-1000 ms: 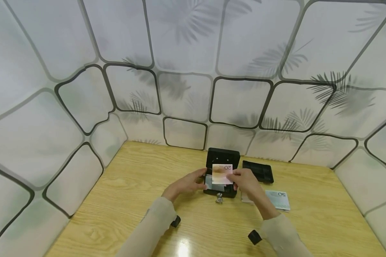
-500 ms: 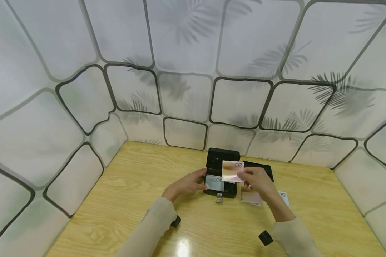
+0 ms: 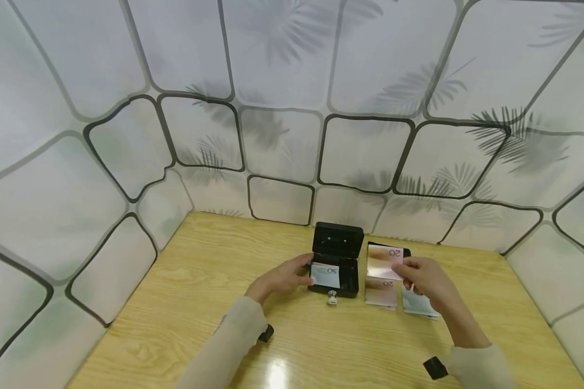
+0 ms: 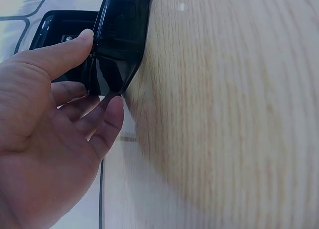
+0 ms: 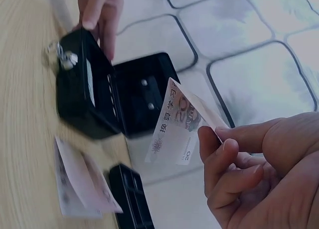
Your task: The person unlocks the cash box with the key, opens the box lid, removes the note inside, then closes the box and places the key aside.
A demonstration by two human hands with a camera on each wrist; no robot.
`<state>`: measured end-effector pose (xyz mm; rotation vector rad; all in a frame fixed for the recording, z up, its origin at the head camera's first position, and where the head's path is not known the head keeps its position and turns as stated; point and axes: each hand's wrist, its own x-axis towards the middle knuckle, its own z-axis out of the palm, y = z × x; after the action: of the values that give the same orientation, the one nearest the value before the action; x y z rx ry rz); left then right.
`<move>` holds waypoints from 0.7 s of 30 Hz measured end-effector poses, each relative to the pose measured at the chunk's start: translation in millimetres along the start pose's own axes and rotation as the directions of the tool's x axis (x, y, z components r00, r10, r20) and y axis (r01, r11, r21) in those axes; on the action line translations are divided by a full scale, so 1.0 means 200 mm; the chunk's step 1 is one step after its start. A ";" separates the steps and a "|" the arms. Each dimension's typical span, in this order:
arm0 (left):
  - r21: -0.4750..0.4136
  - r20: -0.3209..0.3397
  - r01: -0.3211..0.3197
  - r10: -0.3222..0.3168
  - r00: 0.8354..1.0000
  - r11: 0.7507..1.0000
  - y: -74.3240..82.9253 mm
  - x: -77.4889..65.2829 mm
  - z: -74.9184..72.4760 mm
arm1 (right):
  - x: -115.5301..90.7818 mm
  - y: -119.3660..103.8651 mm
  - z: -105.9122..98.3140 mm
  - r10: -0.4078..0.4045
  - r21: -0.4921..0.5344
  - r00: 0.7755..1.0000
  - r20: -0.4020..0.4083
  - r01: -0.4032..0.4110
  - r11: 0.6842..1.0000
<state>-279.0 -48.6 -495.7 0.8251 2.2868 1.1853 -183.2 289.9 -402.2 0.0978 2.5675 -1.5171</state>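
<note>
Just right of the table's middle stands a black cash box (image 3: 349, 270) with its lid raised. A greenish 50 note (image 3: 325, 275) lies in its left part. My left hand (image 3: 284, 278) grips the box's left side, thumb at the rim in the left wrist view (image 4: 60, 114). Between thumb and fingers, my right hand (image 3: 425, 278) pinches pinkish 20 banknotes (image 3: 382, 262), folded apart in the right wrist view. They hang above a pile of 20 notes (image 3: 380, 293) on the table. A pile of greenish notes (image 3: 418, 303) lies beside that, partly under my right hand.
Behind the held banknotes, a black compartment tray (image 5: 130, 196) is mostly hidden in the head view. Keys (image 3: 332, 298) hang at the cash box's front. A patterned wall (image 3: 282, 200) borders the wooden table (image 3: 243, 237).
My right hand has drawn the 20 banknotes out from over the cash box to the right, uncovering the 50 note inside. My left hand has stayed at the box.
</note>
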 end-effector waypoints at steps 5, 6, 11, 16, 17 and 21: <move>-0.003 0.000 0.004 -0.004 1.000 1.000 0.00 0.00 0.00 | -0.04 0.06 -0.10 0.013 -0.019 1.000 -0.012 -0.013 1.000; -0.001 -0.001 0.005 -0.005 1.000 1.000 0.00 0.00 0.00 | -0.05 0.07 -0.12 0.017 -0.024 1.000 -0.015 -0.017 1.000; 0.005 -0.005 0.010 -0.010 1.000 1.000 0.00 0.01 0.00 | -0.09 0.11 -0.22 0.036 -0.034 0.999 -0.030 -0.037 0.999; 0.011 -0.007 0.016 -0.016 1.000 1.000 0.00 0.00 0.00 | -0.13 0.16 -0.31 0.051 -0.048 0.998 -0.026 -0.052 0.997; 0.011 -0.007 0.013 -0.013 1.000 1.000 0.00 0.00 0.00 | -0.13 0.16 -0.33 0.059 -0.048 0.998 -0.026 -0.060 0.997; 0.010 -0.003 0.011 -0.011 1.000 1.000 0.00 0.00 0.00 | -0.15 0.21 -0.40 0.071 -0.055 0.997 -0.035 -0.072 0.996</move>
<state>-278.7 -48.4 -495.0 0.8140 2.2980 1.1717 -156.1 380.7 -395.5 0.2072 2.5996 -1.4296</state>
